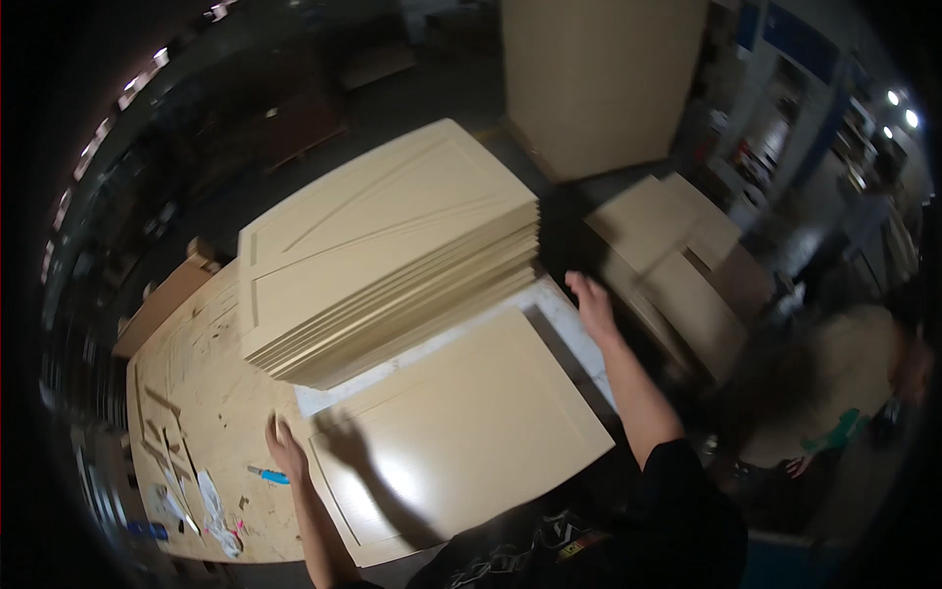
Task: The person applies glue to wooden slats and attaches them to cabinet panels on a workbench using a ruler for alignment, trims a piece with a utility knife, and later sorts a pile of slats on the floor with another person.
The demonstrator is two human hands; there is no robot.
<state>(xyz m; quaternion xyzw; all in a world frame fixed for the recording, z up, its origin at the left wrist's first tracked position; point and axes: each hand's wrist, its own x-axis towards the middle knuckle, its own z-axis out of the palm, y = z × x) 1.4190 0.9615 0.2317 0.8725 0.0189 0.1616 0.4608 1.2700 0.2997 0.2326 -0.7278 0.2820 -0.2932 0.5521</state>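
I see the left hand (285, 450) and right hand (591, 306) empty, loosely spread, apart from the panel (471, 422), which lies before the stack (388, 211). I judge it stiff, fairly heavy, slick; best gripped by opposite edges.

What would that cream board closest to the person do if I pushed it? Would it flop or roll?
The cream board probably stays stiff: it looks flat, with no sag showing. Its shiny top might feel slippery. Being broad and lying flat, it likely won't roll.
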